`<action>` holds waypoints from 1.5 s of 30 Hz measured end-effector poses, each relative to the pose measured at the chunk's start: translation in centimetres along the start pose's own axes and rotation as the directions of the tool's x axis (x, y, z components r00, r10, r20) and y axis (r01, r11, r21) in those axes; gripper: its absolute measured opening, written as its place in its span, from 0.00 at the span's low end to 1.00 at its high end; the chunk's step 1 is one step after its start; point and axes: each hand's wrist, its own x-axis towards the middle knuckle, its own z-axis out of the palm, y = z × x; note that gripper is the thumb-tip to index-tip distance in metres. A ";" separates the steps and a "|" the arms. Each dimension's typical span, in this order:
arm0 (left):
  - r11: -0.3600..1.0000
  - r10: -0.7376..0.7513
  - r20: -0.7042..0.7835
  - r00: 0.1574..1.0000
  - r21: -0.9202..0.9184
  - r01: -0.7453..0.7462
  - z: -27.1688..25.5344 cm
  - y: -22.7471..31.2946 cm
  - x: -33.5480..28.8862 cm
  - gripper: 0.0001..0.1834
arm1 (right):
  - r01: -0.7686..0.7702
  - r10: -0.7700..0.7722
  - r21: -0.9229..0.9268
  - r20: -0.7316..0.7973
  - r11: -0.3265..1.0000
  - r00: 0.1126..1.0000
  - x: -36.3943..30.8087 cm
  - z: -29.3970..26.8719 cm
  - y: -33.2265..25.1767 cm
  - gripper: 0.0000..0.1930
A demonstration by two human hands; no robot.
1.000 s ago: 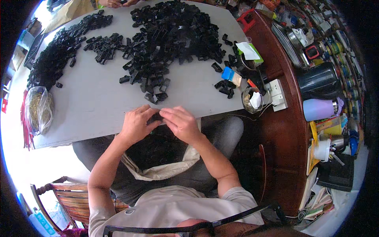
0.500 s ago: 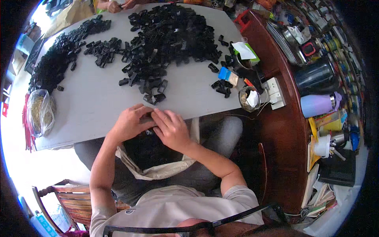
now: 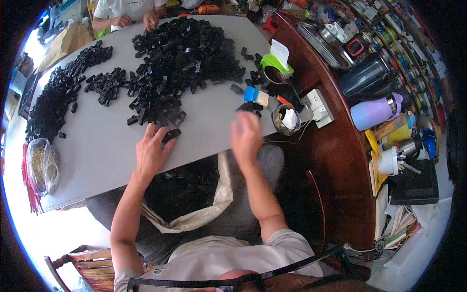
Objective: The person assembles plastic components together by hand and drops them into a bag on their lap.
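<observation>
My left hand (image 3: 152, 150) rests on the grey table (image 3: 112, 155), its thumb and forefinger pinching a single black plastic part (image 3: 170, 135) at the near edge of the big heap of black parts (image 3: 180, 63). Blurred with motion, my right hand (image 3: 245, 136) hovers over the table's near right corner with its fingers apart and nothing in it, just short of a small cluster of black parts (image 3: 250, 107). On my lap lies an open white sack (image 3: 220, 204) holding more black parts (image 3: 187, 182).
A second heap of black parts (image 3: 53, 102) and a clear bag of yellowish bits (image 3: 41, 165) lie at the left. Another person's hands (image 3: 138, 20) work at the far edge. On the right are a green cup (image 3: 273, 65), glass jar (image 3: 287, 119), power strip (image 3: 319, 104), dark kettle (image 3: 368, 80) and lilac bottle (image 3: 374, 113).
Both hands were together at the table's near edge over my lap. Now they have parted: the left reached forward to the heap, the right swung out to the right.
</observation>
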 end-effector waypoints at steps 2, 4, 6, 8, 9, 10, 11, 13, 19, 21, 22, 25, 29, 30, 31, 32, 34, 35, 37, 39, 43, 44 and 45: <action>0.999 0.025 -0.016 1.000 -0.041 -0.026 0.1 0.1 -0.4 0.19 | -0.093 0.089 -0.099 -0.044 0.991 0.995 1.1 -0.8 3.8 0.18; 0.993 0.050 -0.013 0.999 -0.109 -0.051 -0.2 0.7 -1.5 0.18 | -0.247 0.254 -0.252 -0.003 0.936 0.967 1.1 -1.1 5.6 0.20; 0.988 0.074 0.047 0.996 -0.137 -0.067 0.0 1.4 -2.6 0.18 | -0.279 0.296 -0.246 0.033 0.928 0.955 1.1 -1.1 5.5 0.19; 0.983 0.097 0.102 0.990 -0.165 -0.079 0.1 1.5 -3.1 0.17 | -0.308 0.333 -0.239 0.071 0.921 0.940 1.1 -1.3 5.2 0.19; 0.987 0.112 0.136 0.984 -0.130 -0.094 0.2 1.5 -3.2 0.17 | -0.345 0.373 -0.227 0.094 0.911 0.923 1.0 -1.2 5.2 0.19; 0.990 0.124 0.168 0.978 -0.094 -0.109 0.3 1.4 -3.1 0.17 | -0.379 0.409 -0.214 0.117 0.900 0.905 1.2 -1.1 5.2 0.18; 0.990 0.120 0.164 0.979 -0.092 -0.106 0.2 1.4 -3.0 0.17 | -0.374 0.404 -0.213 0.120 0.903 0.907 1.0 -1.1 5.1 0.18; 0.996 0.049 0.182 0.982 -0.086 -0.034 0.1 1.5 -2.7 0.17 | -0.344 0.365 -0.169 0.119 0.924 0.923 0.4 -1.1 4.4 0.16; 0.996 0.063 0.130 0.990 -0.073 -0.054 0.4 1.2 -2.6 0.18 | -0.268 0.271 -0.045 0.210 0.962 0.939 -0.3 0.2 -0.5 0.15; 0.997 0.056 0.140 0.989 -0.069 -0.047 0.4 1.1 -2.7 0.18 | -0.213 0.229 -0.090 0.263 0.973 0.937 -0.5 1.0 -1.6 0.16; 0.997 0.053 0.148 0.988 -0.066 -0.044 0.4 1.1 -2.7 0.19 | -0.212 0.229 -0.089 0.266 0.973 0.937 -0.5 1.3 -1.8 0.16; 0.996 0.074 0.130 0.989 -0.058 -0.066 0.4 1.2 -2.6 0.18 | -0.172 0.195 -0.100 0.324 0.980 0.926 -0.3 1.6 -2.2 0.16; 0.996 0.073 0.118 0.990 -0.061 -0.066 0.5 0.9 -2.9 0.18 | -0.090 0.091 -0.019 0.270 0.996 0.958 -0.4 1.4 -2.0 0.09; 0.995 0.070 0.129 0.989 -0.078 -0.060 0.3 1.0 -2.9 0.18 | 0.009 -0.022 0.106 0.128 0.994 0.992 -0.4 1.3 -1.8 0.06; 0.994 0.063 0.141 0.988 -0.094 -0.050 0.2 1.1 -2.9 0.18 | 0.012 -0.027 0.109 0.134 0.994 0.991 -0.2 1.0 -2.0 0.06; 0.995 0.054 0.140 0.989 -0.092 -0.041 0.1 1.1 -2.8 0.18 | 0.144 -0.150 0.047 0.159 0.988 0.976 0.1 0.5 -2.4 0.07; 0.991 0.035 0.173 0.984 -0.133 -0.012 -0.1 1.1 -2.6 0.18 | 0.278 -0.271 -0.007 0.195 0.961 0.943 0.2 0.4 -2.4 0.11; 0.991 0.030 0.173 0.984 -0.132 -0.007 -0.1 1.1 -2.6 0.18 | 0.300 -0.301 0.036 0.194 0.953 0.934 0.1 0.7 -2.1 0.13; 0.991 0.049 0.190 0.980 -0.130 -0.025 0.0 0.9 -2.5 0.19 | 0.322 -0.333 0.083 0.196 0.943 0.922 -0.3 1.2 -1.9 0.15; 0.991 0.039 0.196 0.980 -0.130 -0.014 0.0 1.0 -2.5 0.19 | 0.252 -0.304 0.218 0.253 0.943 0.918 -1.1 1.6 -2.3 0.16; 0.992 0.056 0.206 0.977 -0.122 -0.031 0.3 0.5 -2.8 0.20 | 0.265 -0.417 0.523 0.197 0.810 0.887 -2.5 1.9 -5.4 0.16; 0.992 0.052 0.206 0.977 -0.119 -0.028 0.4 0.3 -2.8 0.20 | 0.264 -0.418 0.526 0.198 0.808 0.886 -2.7 2.0 -6.0 0.16; 0.990 0.080 0.195 0.977 -0.131 -0.055 0.5 0.2 -2.9 0.20 | 0.320 -0.475 0.516 0.199 0.795 0.857 -2.9 2.2 -6.4 0.16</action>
